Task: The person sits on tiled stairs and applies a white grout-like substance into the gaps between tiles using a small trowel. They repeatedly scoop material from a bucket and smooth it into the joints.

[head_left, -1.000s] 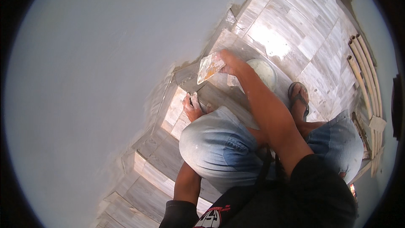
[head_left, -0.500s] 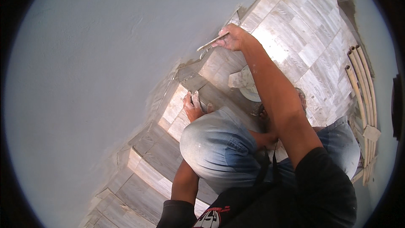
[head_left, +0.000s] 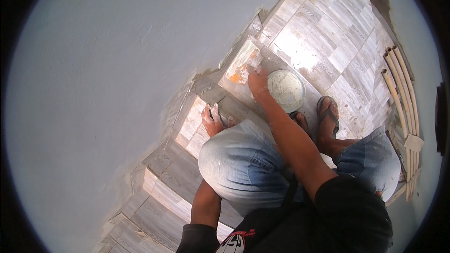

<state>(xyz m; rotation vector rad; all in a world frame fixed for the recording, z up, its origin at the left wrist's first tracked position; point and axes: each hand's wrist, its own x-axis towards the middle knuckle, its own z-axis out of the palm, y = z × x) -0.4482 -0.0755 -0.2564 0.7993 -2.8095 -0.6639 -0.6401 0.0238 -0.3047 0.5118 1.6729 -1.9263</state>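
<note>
Head view, looking down at tiled stairs: the right hand (head_left: pixel 257 80) now presses a flat scraper blade (head_left: pixel 241 63) onto the step tread at about twelve o'clock from the person's knees, fingers clenched on its top edge. Half a second ago that hand was raised with the blade lifted edge-on toward the grey wall (head_left: pixel 117 65); a second ago it hovered over the bowl. So the blade seems to have gone from bowl to surface, and the spreading stroke looks to be under way. The white paste bowl (head_left: pixel 286 89) sits just beside the hand at three o'clock, on the same step. The left hand (head_left: pixel 213 122) has stayed flat on the lower step edge at nine o'clock from the knee, grasping nothing, only bracing. Sandalled feet (head_left: pixel 328 115) stand near the bowl, and pale pipes (head_left: pixel 398 93) lie well apart at three o'clock.
</note>
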